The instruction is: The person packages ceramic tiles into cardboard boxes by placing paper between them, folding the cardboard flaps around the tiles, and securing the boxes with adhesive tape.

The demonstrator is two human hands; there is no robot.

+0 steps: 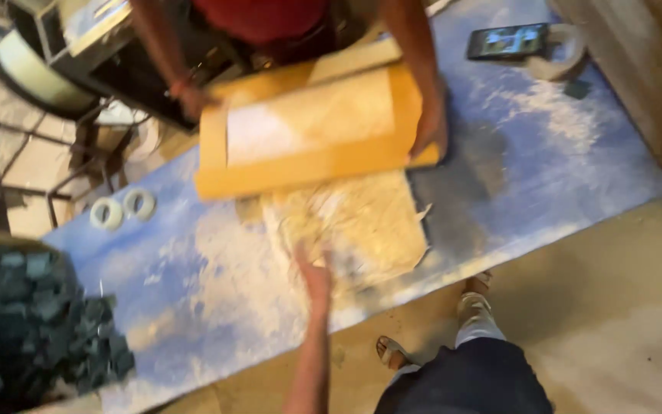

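Nearest to me were the dark trouser leg (469, 379) and 2 sandalled feet (473, 299) on the sandy floor (622, 322), and beside them 1 bare arm rose from the bottom edge. I could not tell which of the 2 hands it was, so I report it only as the reaching hand (316, 276). It lay open, fingers spread and blurred, touching the near edge of a pale, crumbly sheet (354, 222) on the blue mat (546, 153). It gripped nothing that I could see.

Across the mat, a second person in a red top (262, 15) held a tan board (308, 130) over the far part of the sheet. That person's 2 hands (429, 126) clasped the board at its opposite ends, 1 at each side, and the board sat tilted, its near edge overlapping the sheet.

2 tape rolls (122, 208) lay side by side on the mat's left part, well apart from the sheet. A phone (509, 41) rested near another tape ring (557, 54) at the mat's far right corner. A heap of dark green chips (32, 322) filled the lower left. A metal frame (16, 153) stood beyond the mat.
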